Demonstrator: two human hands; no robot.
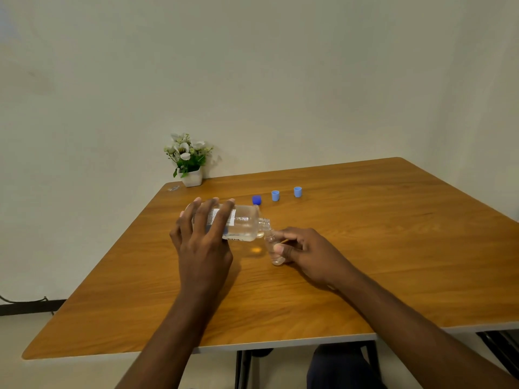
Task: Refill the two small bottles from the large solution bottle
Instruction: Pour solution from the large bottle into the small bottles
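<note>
1. So, L hand (203, 234) grips big bottle (244, 224) from above, fingers spread & curled over its labelled body.
2. Big bottle lies nearly level above table (393, 248), neck pointing right, uncapped. It holds clear liquid.
3. R hand (306, 251) pinches small bottle (273, 248) btw thumb & forefinger, other fingers curled in.
4. Small bottle is clear & leans w/ its top toward big bottle. The two mouths meet. Can't tell if its base touches the table.
5. Both bottles are mid-table, nearer the person than the caps.
6. Dark cap (256, 200) stands on table just behind big bottle's shoulder. Pale cap (275, 195) is to its right, 2nd pale cap (297, 192) further right. All three stand apart in a row.
7. Plant (191, 161) in white pot sits at far-left table corner, by wall (280, 80).
</note>
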